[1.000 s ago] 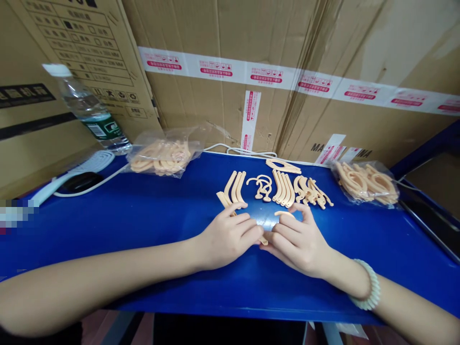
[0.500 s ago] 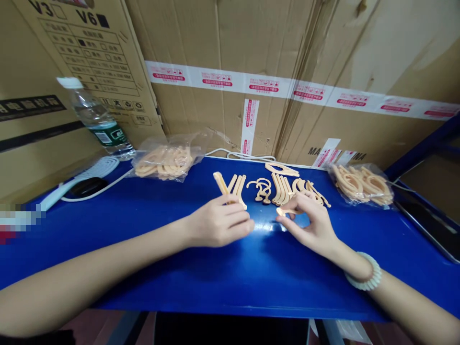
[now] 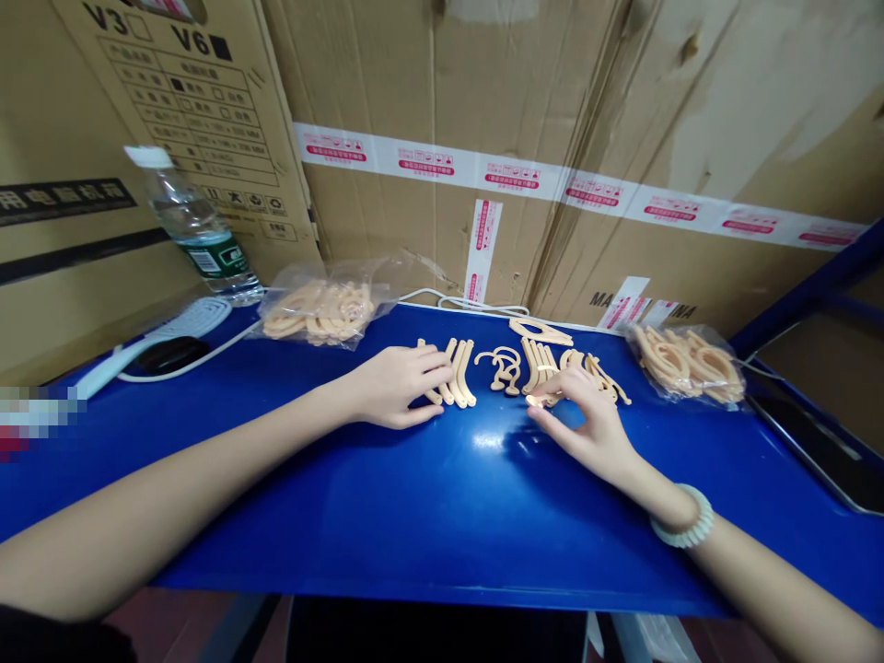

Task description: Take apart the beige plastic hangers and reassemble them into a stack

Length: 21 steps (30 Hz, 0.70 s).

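My left hand (image 3: 401,387) is closed around a curved beige hanger arm (image 3: 433,397), which lies at the left end of a row of matching hanger arms (image 3: 460,373). Its fingers cover most of that piece. Between the thumb and fingers of my right hand (image 3: 584,414) is a beige hanger hook (image 3: 535,401), its rounded end showing and the rest hidden by the fingers. Several loose hanger hooks (image 3: 507,368) lie between the hands. Just beyond my right hand sit a second row of hanger arms (image 3: 537,361) and more curved beige pieces (image 3: 602,373).
Clear bags of beige parts lie at left (image 3: 321,308) and right (image 3: 691,364). A water bottle (image 3: 207,244), hairbrush (image 3: 186,322) and black mouse (image 3: 172,354) stand left on the blue table (image 3: 428,516). A phone (image 3: 819,451) lies right; cardboard boxes (image 3: 428,230) rise behind.
My left hand has moved left and away from me, bringing the raised hanger arm down onto the table beside the row. My right hand keeps its pinch and has shifted slightly.
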Available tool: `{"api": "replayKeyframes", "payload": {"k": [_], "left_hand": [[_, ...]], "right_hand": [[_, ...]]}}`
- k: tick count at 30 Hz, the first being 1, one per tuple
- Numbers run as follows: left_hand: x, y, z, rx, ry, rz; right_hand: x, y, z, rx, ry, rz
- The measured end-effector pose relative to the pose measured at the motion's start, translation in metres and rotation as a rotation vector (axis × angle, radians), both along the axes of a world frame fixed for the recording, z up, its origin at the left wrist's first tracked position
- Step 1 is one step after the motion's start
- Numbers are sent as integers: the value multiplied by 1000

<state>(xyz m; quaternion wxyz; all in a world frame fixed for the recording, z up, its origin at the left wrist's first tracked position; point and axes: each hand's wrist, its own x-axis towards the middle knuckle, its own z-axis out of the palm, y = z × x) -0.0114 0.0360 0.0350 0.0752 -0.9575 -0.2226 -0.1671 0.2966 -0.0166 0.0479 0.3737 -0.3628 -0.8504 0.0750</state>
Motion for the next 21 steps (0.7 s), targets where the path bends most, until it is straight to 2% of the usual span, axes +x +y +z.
{"api": "replayKeyframes", "payload": {"k": [2, 4, 10, 16, 21], "left_hand": [[0, 0, -1, 3, 13, 118], [-1, 1, -4, -18, 24, 167], [1, 4, -11, -133, -47, 87], [12, -8, -13, -131, -144, 181], [22, -13, -29, -99, -184, 184]], "right_hand": [[1, 1, -1, 5, 0, 2], [2, 1, -1, 14, -2, 11], [2, 1, -1, 1, -12, 32], [2, 3, -2, 8, -41, 28], [3, 7, -7, 23, -152, 53]]}}
